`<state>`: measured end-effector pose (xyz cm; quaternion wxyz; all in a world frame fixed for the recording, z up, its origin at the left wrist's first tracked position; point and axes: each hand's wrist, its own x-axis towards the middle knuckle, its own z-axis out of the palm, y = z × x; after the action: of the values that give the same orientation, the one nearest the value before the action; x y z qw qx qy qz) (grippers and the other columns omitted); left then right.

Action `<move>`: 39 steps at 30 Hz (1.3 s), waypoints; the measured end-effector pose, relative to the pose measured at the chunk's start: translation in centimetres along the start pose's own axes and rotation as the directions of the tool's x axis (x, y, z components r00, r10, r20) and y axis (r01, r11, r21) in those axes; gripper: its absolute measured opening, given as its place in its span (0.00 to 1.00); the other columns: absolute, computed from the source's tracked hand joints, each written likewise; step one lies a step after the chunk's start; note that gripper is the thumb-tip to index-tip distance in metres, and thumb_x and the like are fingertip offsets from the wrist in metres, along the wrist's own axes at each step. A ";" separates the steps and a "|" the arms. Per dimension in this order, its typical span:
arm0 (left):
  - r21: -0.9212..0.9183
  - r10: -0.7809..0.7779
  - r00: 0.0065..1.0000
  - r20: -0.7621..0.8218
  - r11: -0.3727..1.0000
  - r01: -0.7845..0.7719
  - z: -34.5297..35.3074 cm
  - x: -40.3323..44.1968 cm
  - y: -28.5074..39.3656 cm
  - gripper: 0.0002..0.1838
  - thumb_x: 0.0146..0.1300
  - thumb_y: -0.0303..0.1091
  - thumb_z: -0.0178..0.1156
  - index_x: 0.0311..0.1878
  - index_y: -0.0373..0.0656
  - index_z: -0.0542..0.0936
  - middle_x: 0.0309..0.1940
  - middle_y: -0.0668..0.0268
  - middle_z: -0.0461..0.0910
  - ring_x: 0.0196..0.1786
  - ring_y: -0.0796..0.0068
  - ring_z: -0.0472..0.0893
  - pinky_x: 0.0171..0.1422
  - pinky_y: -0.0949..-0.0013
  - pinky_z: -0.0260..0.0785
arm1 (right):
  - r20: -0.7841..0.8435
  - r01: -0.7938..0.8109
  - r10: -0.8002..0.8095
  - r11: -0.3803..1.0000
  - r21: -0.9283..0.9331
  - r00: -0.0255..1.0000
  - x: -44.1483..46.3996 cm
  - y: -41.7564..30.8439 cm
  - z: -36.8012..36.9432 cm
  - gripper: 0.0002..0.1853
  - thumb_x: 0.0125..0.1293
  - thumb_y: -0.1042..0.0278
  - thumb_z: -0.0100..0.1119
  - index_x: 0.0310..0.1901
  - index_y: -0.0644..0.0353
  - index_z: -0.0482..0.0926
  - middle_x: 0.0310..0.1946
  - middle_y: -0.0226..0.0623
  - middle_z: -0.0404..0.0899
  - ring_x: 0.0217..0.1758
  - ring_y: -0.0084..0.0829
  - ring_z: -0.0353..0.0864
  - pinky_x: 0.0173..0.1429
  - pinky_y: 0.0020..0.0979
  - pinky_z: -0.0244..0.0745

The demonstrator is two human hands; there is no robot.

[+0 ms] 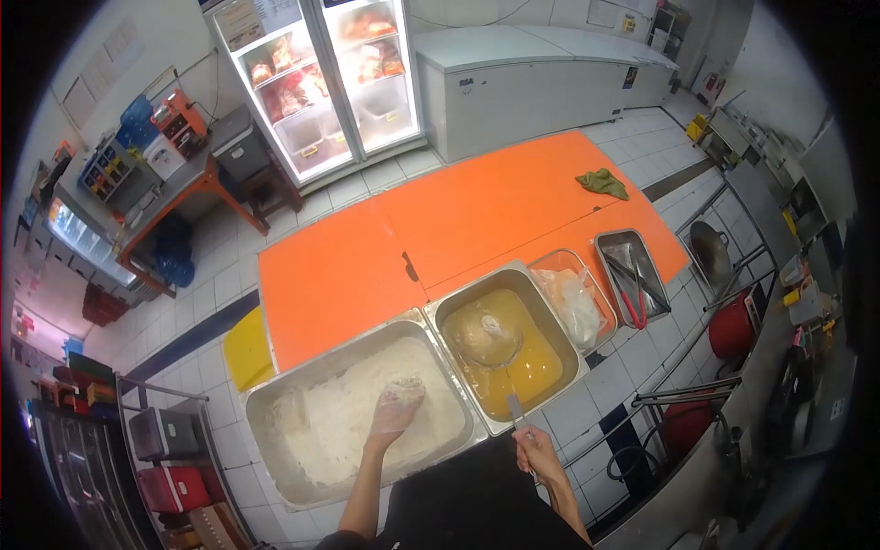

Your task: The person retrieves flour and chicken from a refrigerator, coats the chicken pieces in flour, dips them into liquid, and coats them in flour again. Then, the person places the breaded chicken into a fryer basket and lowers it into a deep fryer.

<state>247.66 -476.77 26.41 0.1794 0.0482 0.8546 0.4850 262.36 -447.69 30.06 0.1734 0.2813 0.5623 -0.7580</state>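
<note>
My left hand (400, 409) is down in a steel pan (266, 467) of white flour (330, 431). Its fingers are coated and curled around a lumpy, floured thing I cannot make out. My right hand (537, 453) is closed on the handle of a long-handled metal strainer (516, 412). This handle slants into a second, deeper steel pan (573, 362) of yellow liquid (536, 357). Within the liquid is a round, domed shape with a pale lump (490, 324) on top; how it joins the handle is unclear.
Right of the liquid stand a tray with a plastic bag (576, 307) and a steel pan (623, 246) holding red-handled tongs (632, 307). The orange table (440, 220) bears a green cloth (602, 184). A lit fridge (321, 92) and chest freezer (522, 101) stand behind.
</note>
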 end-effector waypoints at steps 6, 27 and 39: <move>0.166 0.079 0.996 0.032 0.983 -0.083 3.1 -1.4 -4.7 0.19 0.69 0.43 0.55 0.54 0.40 0.81 0.54 0.57 0.81 0.59 0.59 0.77 0.66 0.63 0.66 | -0.022 0.071 -0.074 0.990 -0.120 0.997 -3.2 1.9 -0.7 0.10 0.74 0.63 0.52 0.39 0.60 0.70 0.12 0.27 0.66 0.09 0.18 0.63 0.14 0.22 0.59; 0.610 -0.344 0.886 0.310 0.787 0.092 0.9 -5.8 -9.4 0.25 0.70 0.51 0.42 0.55 0.47 0.80 0.57 0.52 0.77 0.59 0.51 0.76 0.64 0.56 0.67 | -0.036 0.200 -0.291 0.739 -0.643 0.956 -7.4 -0.5 -0.3 0.09 0.67 0.70 0.60 0.34 0.62 0.70 0.13 0.33 0.72 0.13 0.25 0.71 0.19 0.27 0.61; 0.402 -0.175 0.842 -0.510 0.817 0.413 2.6 -5.6 -24.7 0.18 0.66 0.42 0.52 0.53 0.45 0.81 0.50 0.52 0.82 0.56 0.53 0.78 0.63 0.56 0.68 | 0.227 0.398 -0.516 0.248 -0.883 0.826 -5.5 -2.7 -0.7 0.03 0.68 0.77 0.55 0.36 0.65 0.72 0.13 0.42 0.70 0.11 0.34 0.70 0.20 0.29 0.58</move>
<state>256.08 -489.07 5.71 0.0325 -0.1576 0.9641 0.2113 265.24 -446.47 35.36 0.0378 0.0064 0.9437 -0.3286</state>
